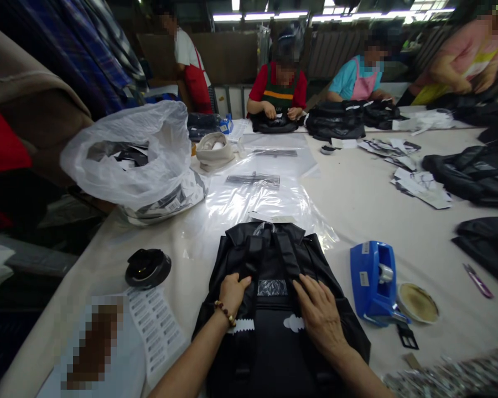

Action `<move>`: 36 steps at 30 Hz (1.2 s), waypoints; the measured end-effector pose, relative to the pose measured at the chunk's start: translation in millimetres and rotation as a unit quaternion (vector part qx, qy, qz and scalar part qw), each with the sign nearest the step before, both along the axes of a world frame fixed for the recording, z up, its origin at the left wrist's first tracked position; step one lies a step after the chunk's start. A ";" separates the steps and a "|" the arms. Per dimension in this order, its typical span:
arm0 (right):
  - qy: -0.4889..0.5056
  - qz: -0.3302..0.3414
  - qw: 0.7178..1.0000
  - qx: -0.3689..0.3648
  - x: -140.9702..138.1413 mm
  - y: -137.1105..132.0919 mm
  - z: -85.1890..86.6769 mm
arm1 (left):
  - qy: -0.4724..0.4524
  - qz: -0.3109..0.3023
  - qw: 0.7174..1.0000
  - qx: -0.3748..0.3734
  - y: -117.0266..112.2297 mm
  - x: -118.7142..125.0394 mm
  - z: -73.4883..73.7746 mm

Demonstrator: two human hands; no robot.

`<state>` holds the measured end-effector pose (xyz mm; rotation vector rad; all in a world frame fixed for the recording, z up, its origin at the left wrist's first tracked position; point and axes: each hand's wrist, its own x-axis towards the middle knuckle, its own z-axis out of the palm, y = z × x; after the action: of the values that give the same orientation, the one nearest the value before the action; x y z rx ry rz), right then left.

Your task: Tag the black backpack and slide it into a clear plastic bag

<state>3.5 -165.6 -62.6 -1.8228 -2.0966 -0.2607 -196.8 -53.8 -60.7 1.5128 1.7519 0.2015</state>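
Head cam: floppy black nylon backpack point(269, 337) lies flat at the near edge of the white table point(357, 204), left hand point(232, 293) with fingers curled together on it (gripping? can't tell), right hand point(319, 315) flat, fingers slightly spread, so I'd guess the slick clear plastic sheet point(249, 204) under its top end could let it skid.

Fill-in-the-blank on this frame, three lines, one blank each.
The left hand and right hand rest on a black ____.
The tape dispenser to its right is ____.
A bead bracelet circles the ____ wrist.
Missing: backpack; blue; left.
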 end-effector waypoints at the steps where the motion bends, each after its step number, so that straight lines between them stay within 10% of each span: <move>1: -0.016 0.024 0.999 -0.017 -0.7 -2.5 -0.2 | 0.017 -0.010 1.000 0.003 -0.1 0.6 1.7; 6: -0.092 0.050 0.994 -0.045 -3.8 -10.6 -12.0 | 0.097 -0.082 0.982 0.137 -7.4 6.7 14.4; 12: -0.101 0.051 0.993 -0.022 -1.1 -8.4 -19.1 | 0.149 -0.410 0.859 0.267 11.7 16.9 2.5; 27: -0.100 0.127 0.987 -0.025 7.3 2.5 -15.6 | 0.118 -0.355 0.916 0.141 78.1 33.6 15.8; 33: 0.123 0.103 0.939 -0.305 21.9 56.8 16.3 | 0.157 -0.263 0.938 0.162 92.5 53.1 -2.9; 36: 0.297 0.014 0.910 -0.288 37.7 107.9 28.5 | 0.174 -0.242 0.937 0.183 92.9 63.3 -12.4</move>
<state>41.2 -57.7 -34.0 -1.8309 -1.8416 0.9042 -133.4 39.1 -73.1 2.3222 1.5938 0.0020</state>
